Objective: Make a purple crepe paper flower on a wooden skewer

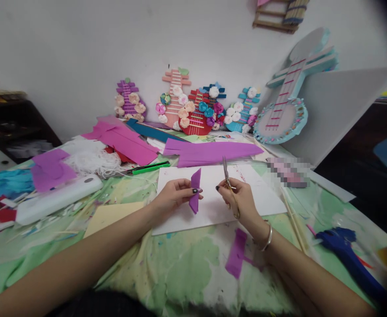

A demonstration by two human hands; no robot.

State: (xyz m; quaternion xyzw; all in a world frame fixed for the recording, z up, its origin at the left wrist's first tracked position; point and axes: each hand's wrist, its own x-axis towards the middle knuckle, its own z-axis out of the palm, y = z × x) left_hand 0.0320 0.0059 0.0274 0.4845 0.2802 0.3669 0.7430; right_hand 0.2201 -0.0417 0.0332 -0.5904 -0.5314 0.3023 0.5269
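Note:
My left hand (180,192) pinches a small folded piece of purple crepe paper (195,179), held upright above a white board (209,218). To its right, my right hand (242,198) has its fingers round the handles of a pair of scissors (226,174). Their blades point up and away from me, apart from the paper. Another purple paper strip (236,253) lies on the cloth below my right wrist. Behind the board is a long purple crepe paper sheet (213,152).
Several flower-decorated model lutes (198,116) lean on the wall. A blue glue gun (345,251) lies at the right. At the left are a green cutter knife (150,167), white string (91,163) and a white oblong case (60,198).

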